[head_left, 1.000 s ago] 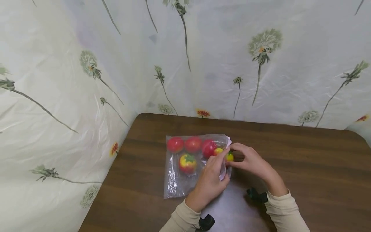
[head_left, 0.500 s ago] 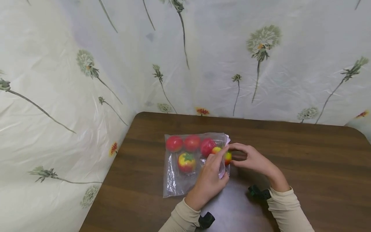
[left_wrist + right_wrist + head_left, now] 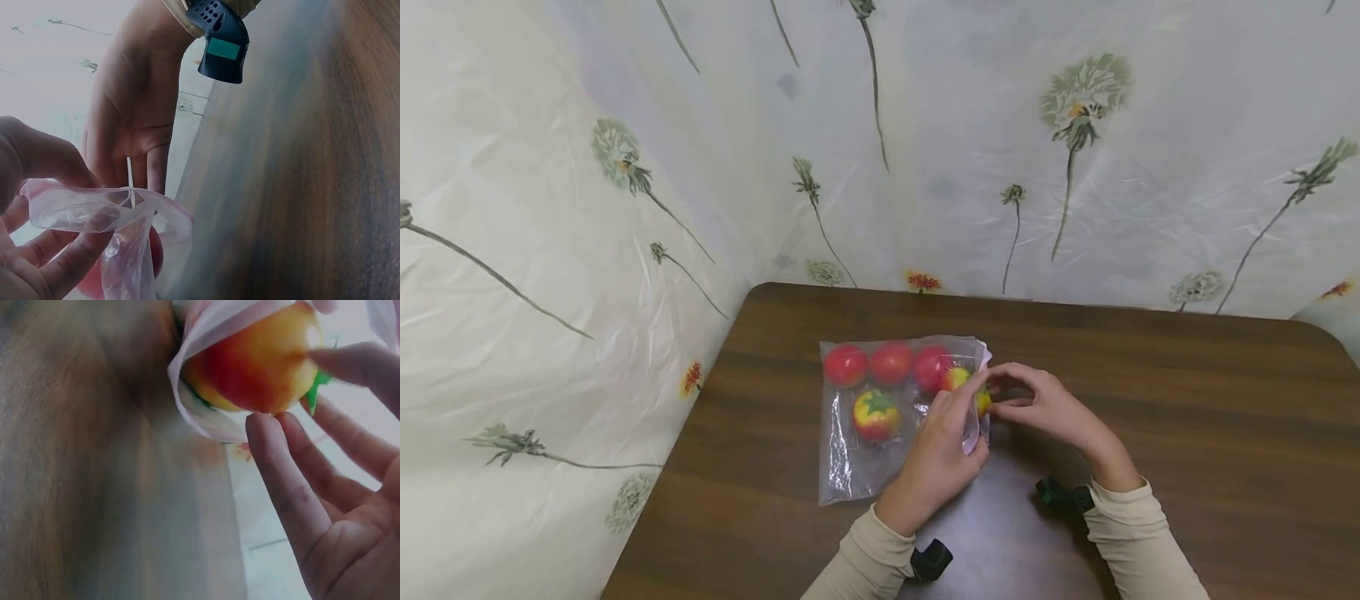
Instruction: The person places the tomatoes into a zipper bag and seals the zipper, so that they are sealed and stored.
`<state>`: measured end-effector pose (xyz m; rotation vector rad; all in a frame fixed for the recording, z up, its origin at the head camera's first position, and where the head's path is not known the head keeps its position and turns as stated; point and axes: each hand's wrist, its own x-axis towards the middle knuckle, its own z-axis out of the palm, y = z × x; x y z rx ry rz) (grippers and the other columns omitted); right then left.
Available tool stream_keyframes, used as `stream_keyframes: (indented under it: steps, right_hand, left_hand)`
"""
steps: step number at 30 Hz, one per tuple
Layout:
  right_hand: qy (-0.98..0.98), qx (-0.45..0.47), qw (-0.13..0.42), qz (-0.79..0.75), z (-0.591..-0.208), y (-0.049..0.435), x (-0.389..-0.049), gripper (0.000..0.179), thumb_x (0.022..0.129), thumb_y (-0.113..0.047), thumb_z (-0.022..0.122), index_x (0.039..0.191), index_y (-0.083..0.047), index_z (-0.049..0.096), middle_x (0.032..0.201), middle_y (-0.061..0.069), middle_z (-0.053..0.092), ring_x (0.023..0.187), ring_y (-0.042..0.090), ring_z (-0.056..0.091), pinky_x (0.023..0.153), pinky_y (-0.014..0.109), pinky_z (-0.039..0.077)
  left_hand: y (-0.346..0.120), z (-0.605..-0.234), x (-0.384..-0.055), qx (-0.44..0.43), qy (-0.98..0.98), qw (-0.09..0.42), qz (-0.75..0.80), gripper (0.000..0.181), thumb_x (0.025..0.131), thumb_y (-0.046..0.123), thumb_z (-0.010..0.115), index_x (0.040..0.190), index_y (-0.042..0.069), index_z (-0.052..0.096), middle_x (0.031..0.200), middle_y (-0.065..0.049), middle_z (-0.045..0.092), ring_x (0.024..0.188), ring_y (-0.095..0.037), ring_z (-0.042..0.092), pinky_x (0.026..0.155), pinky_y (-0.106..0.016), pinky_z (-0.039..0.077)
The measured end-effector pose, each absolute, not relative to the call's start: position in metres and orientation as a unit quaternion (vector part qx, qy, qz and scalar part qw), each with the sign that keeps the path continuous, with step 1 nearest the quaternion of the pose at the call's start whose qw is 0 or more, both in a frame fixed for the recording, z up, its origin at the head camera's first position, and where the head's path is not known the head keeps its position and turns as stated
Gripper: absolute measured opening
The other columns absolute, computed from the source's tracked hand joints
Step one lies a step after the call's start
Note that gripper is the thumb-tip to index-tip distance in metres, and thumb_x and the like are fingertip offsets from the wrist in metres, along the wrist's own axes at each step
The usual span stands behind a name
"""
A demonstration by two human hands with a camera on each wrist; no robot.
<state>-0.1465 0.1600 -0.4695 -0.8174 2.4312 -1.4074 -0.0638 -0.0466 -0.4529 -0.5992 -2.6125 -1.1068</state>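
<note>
A clear zip bag (image 3: 880, 479) lies flat on the table, its mouth to the right. In the left wrist view, my left hand (image 3: 936, 454) pinches the bag's pinkish rim (image 3: 172, 212) between thumb and fingers. At the mouth, my right hand (image 3: 1052, 408) holds a red-and-yellow tomato (image 3: 262, 356) with its fingertips, the fruit partly inside the bag. Green leaves show on its top in the right wrist view. Inside the bag are another red-and-yellow tomato (image 3: 876, 415), several red round fruits (image 3: 846, 366) and a yellowish one (image 3: 956, 378) partly hidden by my left hand.
The brown wooden table (image 3: 1187, 400) stretches to the right and in front of the bag. Behind it and to the left hangs a pale sheet (image 3: 925, 167) printed with dandelions. Black wrist devices (image 3: 931, 561) sit at both sleeves.
The tomato in my right hand has moved left, deeper into the bag's mouth, and less of it shows. My left hand keeps its hold on the rim.
</note>
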Motion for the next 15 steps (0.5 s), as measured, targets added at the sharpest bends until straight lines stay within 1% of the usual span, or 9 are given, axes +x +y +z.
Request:
stream_keyframes:
  steps: [4,7,9,11,15]
  right_hand:
    - [0.828,-0.269,0.093,-0.484,-0.472,0.155,-0.148,0.038,0.087,-0.015,0.083,0.120,-0.010,0.066,0.108,0.009,0.071,0.100,0.021,0.069,0.087,0.029,0.061]
    - [0.826,-0.272,0.070,-0.489,-0.474,0.150,-0.149,0.030,0.088,-0.012,0.082,0.114,-0.010,0.067,0.100,0.006,0.071,0.094,0.011,0.068,0.087,0.029,0.060]
    - [0.823,-0.274,0.062,-0.494,-0.475,0.147,-0.149,0.027,0.089,-0.007,0.079,0.113,-0.008,0.068,0.101,0.007,0.071,0.094,0.004,0.067,0.088,0.028,0.059]
    - [0.816,-0.280,0.059,-0.503,-0.476,0.144,-0.148,0.029,0.089,-0.002,0.077,0.116,-0.003,0.067,0.106,0.012,0.072,0.096,-0.001,0.066,0.087,0.027,0.059]
    - [0.806,-0.292,0.068,-0.511,-0.478,0.139,-0.147,0.035,0.089,0.002,0.074,0.122,0.005,0.065,0.117,0.022,0.071,0.102,-0.007,0.064,0.089,0.019,0.056]
  left_hand:
    - [-0.048,-0.453,-0.065,-0.211,-0.895,0.126,-0.372,0.091,0.077,0.005,0.085,0.156,0.017,0.042,0.142,-0.002,0.064,0.104,-0.016,0.057,0.087,-0.022,0.054]
    - [-0.048,-0.453,-0.066,-0.216,-0.896,0.135,-0.365,0.090,0.077,0.005,0.084,0.156,0.017,0.042,0.146,-0.001,0.063,0.105,-0.016,0.058,0.088,-0.022,0.054]
    - [-0.048,-0.454,-0.066,-0.218,-0.895,0.139,-0.364,0.091,0.078,0.005,0.083,0.157,0.017,0.041,0.147,-0.001,0.062,0.111,-0.017,0.060,0.093,-0.024,0.054]
    - [-0.048,-0.454,-0.065,-0.221,-0.895,0.141,-0.360,0.091,0.078,0.005,0.082,0.157,0.018,0.040,0.150,-0.001,0.060,0.117,-0.018,0.061,0.097,-0.027,0.055]
    - [-0.046,-0.454,-0.063,-0.230,-0.893,0.131,-0.363,0.091,0.080,0.005,0.082,0.158,0.018,0.038,0.154,0.000,0.056,0.125,-0.019,0.061,0.103,-0.031,0.054]
